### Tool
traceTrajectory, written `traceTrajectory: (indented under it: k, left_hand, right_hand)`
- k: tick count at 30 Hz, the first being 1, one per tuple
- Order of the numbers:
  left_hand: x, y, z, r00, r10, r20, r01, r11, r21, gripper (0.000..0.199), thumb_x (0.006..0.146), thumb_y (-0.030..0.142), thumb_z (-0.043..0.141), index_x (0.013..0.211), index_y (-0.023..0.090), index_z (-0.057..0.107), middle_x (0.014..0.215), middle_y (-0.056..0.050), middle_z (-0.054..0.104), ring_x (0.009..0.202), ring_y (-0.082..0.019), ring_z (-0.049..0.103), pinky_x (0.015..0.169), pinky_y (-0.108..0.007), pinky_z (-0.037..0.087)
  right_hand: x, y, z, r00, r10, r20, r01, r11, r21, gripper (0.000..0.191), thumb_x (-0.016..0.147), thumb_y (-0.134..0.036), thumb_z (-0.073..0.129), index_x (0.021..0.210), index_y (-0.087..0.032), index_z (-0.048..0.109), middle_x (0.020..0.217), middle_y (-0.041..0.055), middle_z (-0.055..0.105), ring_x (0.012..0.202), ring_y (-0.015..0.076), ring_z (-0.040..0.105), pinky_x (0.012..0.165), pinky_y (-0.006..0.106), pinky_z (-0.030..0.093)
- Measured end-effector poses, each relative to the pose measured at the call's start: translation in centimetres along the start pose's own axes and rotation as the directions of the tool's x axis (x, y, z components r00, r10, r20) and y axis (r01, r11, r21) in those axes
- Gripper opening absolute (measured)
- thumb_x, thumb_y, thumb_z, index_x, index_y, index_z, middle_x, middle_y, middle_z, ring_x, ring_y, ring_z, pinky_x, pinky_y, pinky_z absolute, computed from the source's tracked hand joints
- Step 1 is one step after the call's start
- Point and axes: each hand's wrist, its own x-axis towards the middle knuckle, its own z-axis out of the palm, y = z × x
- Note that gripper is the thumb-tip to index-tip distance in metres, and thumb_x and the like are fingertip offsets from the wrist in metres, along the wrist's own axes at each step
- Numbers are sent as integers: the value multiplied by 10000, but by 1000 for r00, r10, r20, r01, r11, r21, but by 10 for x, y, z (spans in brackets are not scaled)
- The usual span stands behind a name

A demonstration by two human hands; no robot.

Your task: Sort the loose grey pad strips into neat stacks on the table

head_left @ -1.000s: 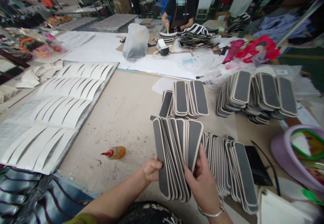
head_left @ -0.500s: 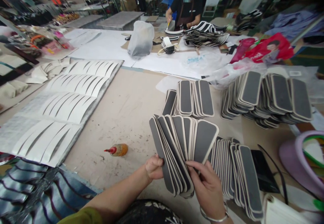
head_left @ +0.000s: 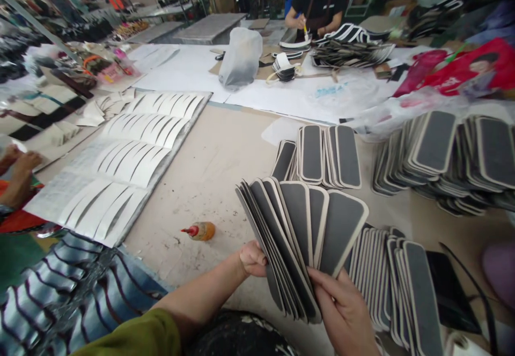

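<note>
A fan of dark grey pieces with cream edges (head_left: pixel 296 216) is spread between my two hands above the table. My left hand (head_left: pixel 253 259) is closed on the fan's left side. On the right side, my right hand (head_left: pixel 344 305) grips the lower ends, its thumb and fingers at the overlapping pieces. Similar pieces stand in a stack (head_left: pixel 330 157) just beyond the fan, and another stack (head_left: pixel 414 286) lies beside my right hand. An orange bottle with a red tip (head_left: pixel 202 231) lies on the table left of the fan.
A board with cream curved strips (head_left: pixel 132 155) lies at the left. More grey pieces (head_left: pixel 434 141) are heaped at the right. A person (head_left: pixel 322 2) works across the table near a plastic bag (head_left: pixel 241 58). Another person's hands (head_left: pixel 24 171) show at the left edge.
The view has turned left, so the table things appear farther right. The fan's pieces have shifted and the left ones sit closer together. Another person's hands now show at the left.
</note>
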Motion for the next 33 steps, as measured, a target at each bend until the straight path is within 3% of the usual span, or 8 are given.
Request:
traceTrajectory:
  k: [4, 10, 15, 24, 29, 33]
  left_hand:
    - [1, 3, 0, 987, -52, 153, 42, 997, 63, 371, 529, 122, 696, 899, 102, 719, 882, -101, 717, 870, -274, 659, 825, -377, 465]
    - [3, 4, 0, 979, -45, 199, 36, 998, 53, 377, 519, 154, 738, 891, 99, 719, 859, -118, 720, 852, -259, 665, 815, -353, 464]
    - [5, 3, 1, 985, -55, 162, 47, 997, 53, 443, 517, 174, 740, 955, 130, 696, 1011, -130, 693, 995, -324, 617, 888, -434, 411]
    - [6, 3, -4, 988, -101, 118, 96, 994, 43, 568, 506, 171, 737, 1064, 124, 643, 1090, -143, 664, 1062, -338, 584, 918, -444, 405]
    - [8, 4, -6, 986, -129, 105, 124, 991, 51, 592, 505, 182, 759, 1080, 125, 631, 1108, -151, 656, 1043, -329, 599, 926, -433, 407]
    - [8, 5, -4, 982, -159, 102, 152, 986, 72, 578, 519, 159, 742, 1085, 126, 628, 1114, -150, 653, 1051, -326, 596, 926, -432, 411]
  right_hand:
    - [-3, 3, -1, 1000, -9, 14, 9, 1000, 7, 257, 834, -248, 494, 951, -256, 722, 946, 88, 682, 884, 218, 665, 766, 301, 556]
    - [-7, 12, 1, 1000, -8, 26, 7, 1000, 18, 232, 810, -309, 560, 955, -243, 729, 983, 112, 686, 917, 250, 661, 778, 322, 556]
    - [-10, 12, 0, 990, 138, 27, -139, 989, 59, 294, 860, -375, 478, 992, -260, 715, 975, 104, 690, 962, 260, 638, 833, 368, 534]
    - [-6, 1, -6, 990, 71, 125, -65, 996, -54, 377, 766, -465, 586, 995, -190, 702, 937, 103, 672, 917, 278, 620, 806, 383, 510]
    - [-2, -1, -9, 975, 101, 198, -89, 994, -69, 390, 775, -469, 569, 1005, -177, 687, 967, 103, 667, 924, 277, 605, 797, 373, 494]
    - [2, -1, -8, 943, 196, 271, -158, 975, -154, 322, 780, -456, 579, 925, -192, 694, 874, 82, 676, 880, 264, 595, 782, 364, 482]
